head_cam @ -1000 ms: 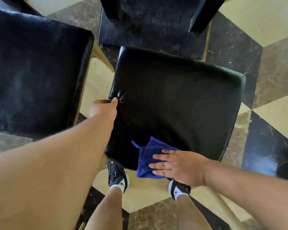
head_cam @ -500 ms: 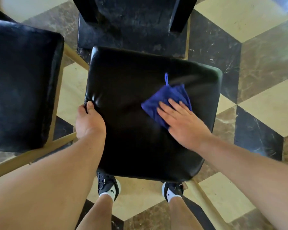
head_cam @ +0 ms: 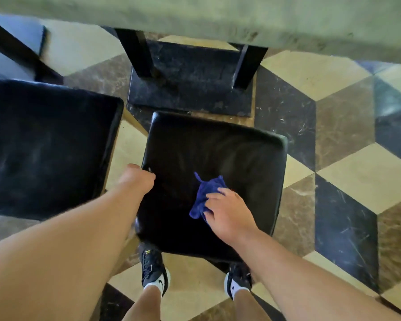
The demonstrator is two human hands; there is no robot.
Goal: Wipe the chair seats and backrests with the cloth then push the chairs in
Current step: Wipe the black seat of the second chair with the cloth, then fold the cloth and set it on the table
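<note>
We look straight down on a black padded chair seat (head_cam: 218, 172) standing on a floor of cream, brown and black tiles (head_cam: 347, 158). Our right hand (head_cam: 229, 212) lies palm down on the near right part of this seat, fingers spread and lightly curled over a bunched blue cloth (head_cam: 204, 193), pressing it against the leather; the cloth pokes out to the left and far side of the fingers. Our left hand (head_cam: 137, 179) is closed around the seat's left edge, the thumb on top near the far left corner, the other fingers hidden under the rim. A second black chair seat (head_cam: 46, 147) sits just beside it on the left, with a narrow strip of floor between them. Beyond both, the dark table base (head_cam: 190, 89) stands under a greenish tabletop edge (head_cam: 218, 17) along the far side. Our two dark sneakers (head_cam: 154, 269) show below the near edge of the seat.
</note>
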